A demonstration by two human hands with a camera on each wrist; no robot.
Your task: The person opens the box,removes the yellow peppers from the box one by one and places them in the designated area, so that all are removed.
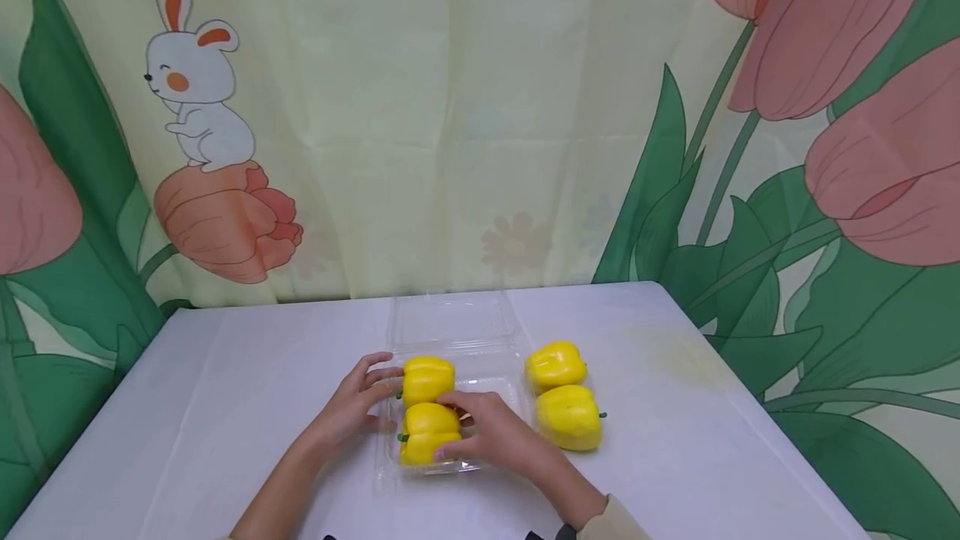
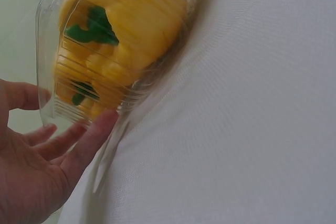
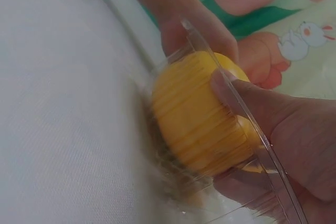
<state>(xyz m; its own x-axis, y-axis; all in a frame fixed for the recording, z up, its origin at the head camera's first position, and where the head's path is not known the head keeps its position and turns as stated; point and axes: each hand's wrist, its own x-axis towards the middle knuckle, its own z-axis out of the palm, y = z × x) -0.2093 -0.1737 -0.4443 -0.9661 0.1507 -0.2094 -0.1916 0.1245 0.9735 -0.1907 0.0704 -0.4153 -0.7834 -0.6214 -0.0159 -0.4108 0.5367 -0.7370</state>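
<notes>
Left hand (image 1: 348, 411) spread, fingertips against the left wall of the clear plastic box (image 1: 495, 390), whose open lid (image 1: 453, 322) lies beyond both hands. Between the hands, inside the box: back pepper (image 1: 428, 378) by the left fingertips, front pepper (image 1: 431, 430) pinched between thumb and fingers of the right hand (image 1: 498, 436), both yellow. Right of the right hand, outside the box on the white table (image 1: 675, 448): rear loose pepper (image 1: 556, 366), nearer loose pepper (image 1: 568, 418), also yellow.
</notes>
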